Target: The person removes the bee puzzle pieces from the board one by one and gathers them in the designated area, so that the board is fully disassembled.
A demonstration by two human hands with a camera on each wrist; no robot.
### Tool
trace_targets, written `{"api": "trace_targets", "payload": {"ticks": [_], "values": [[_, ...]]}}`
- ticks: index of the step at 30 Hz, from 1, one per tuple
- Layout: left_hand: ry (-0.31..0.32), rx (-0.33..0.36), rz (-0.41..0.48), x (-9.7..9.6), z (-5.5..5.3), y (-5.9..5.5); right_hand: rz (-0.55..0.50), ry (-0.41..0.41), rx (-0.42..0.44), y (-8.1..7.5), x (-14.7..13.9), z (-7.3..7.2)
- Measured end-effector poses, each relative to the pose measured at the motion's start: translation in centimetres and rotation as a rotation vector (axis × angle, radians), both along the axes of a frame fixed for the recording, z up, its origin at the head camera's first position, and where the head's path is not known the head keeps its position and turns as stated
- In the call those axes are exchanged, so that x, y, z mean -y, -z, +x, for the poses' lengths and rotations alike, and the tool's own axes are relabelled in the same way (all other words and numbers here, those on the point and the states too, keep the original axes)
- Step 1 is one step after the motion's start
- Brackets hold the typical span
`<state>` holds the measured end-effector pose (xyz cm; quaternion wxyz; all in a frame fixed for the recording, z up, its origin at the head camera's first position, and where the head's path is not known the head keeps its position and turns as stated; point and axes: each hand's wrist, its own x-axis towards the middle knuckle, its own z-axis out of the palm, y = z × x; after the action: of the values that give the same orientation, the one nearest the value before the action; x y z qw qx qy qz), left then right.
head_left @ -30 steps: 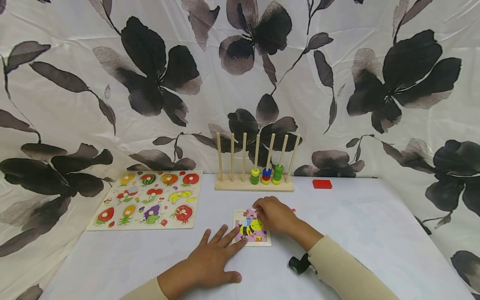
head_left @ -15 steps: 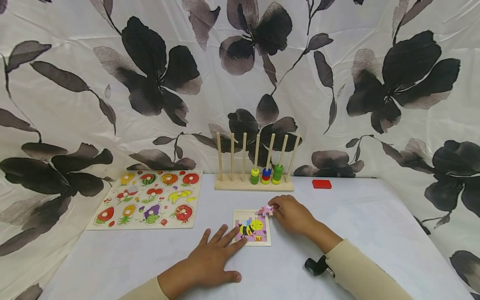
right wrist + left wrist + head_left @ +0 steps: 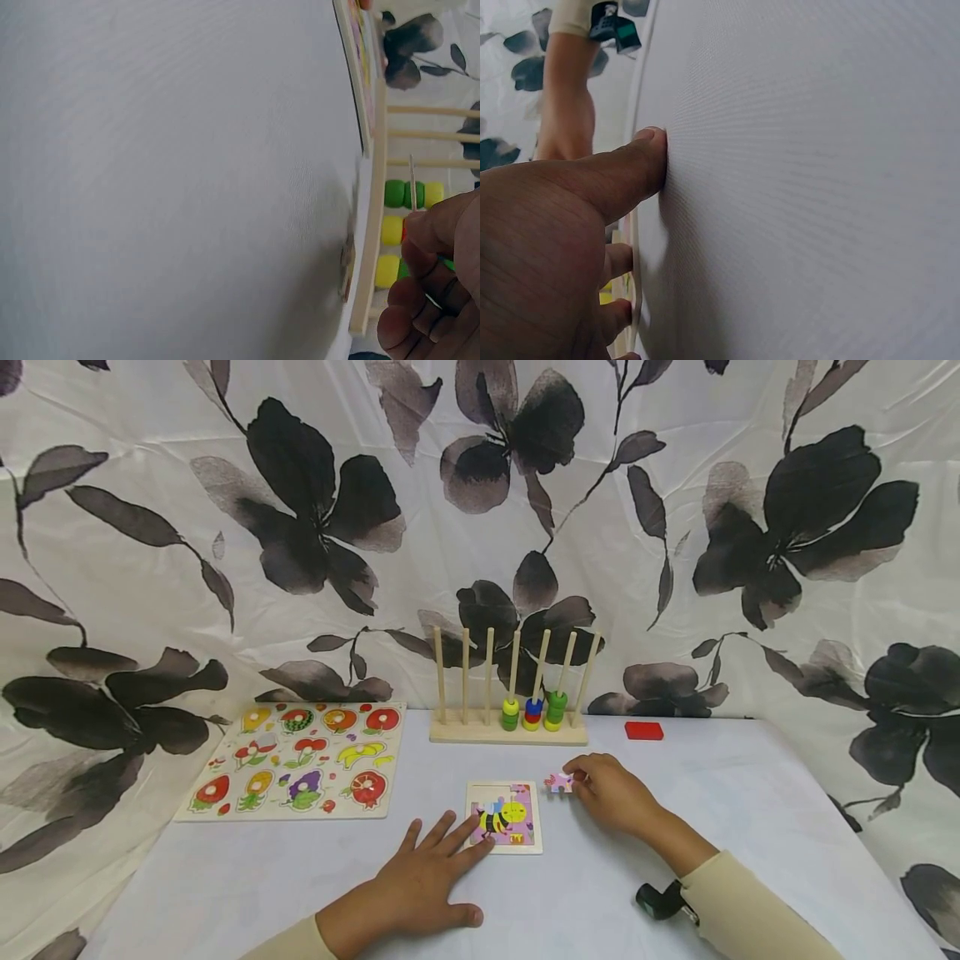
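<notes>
In the head view, a small wooden jigsaw board (image 3: 517, 850) with a bee picture lies flat on the table. My left hand (image 3: 423, 877) is spread with straight fingers, its fingertips over the board's left edge. Its thumb (image 3: 649, 154) rests at the white tabletop in the left wrist view. My right hand (image 3: 611, 793) pinches a pink jigsaw piece (image 3: 559, 783) between thumb and fingers, just right of the board's upper corner. In the right wrist view that piece appears edge-on as a thin strip (image 3: 412, 176). Pale bare wood shows along the board's upper left.
A wooden peg rack (image 3: 508, 737) with coloured beads stands behind the board. To the left lies a fruit puzzle board (image 3: 281, 814). A red block (image 3: 644, 731) sits at the back right. Another small flat piece (image 3: 347, 266) lies on the table near the right hand.
My right hand has lifted the pink jigsaw piece off the board's upper part and carried it to the right. My left hand has stayed in place on the board.
</notes>
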<state>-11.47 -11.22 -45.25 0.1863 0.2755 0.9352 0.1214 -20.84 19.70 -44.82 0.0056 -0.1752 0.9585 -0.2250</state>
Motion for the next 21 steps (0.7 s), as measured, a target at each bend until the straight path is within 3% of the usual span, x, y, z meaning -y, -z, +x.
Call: {"api": "trace_targets", "payload": {"ticks": [21], "values": [[0.002,-0.015,-0.009,0.1,-0.1,0.3,-0.011,0.019,-0.026,0.2,-4.5,0.4]]}}
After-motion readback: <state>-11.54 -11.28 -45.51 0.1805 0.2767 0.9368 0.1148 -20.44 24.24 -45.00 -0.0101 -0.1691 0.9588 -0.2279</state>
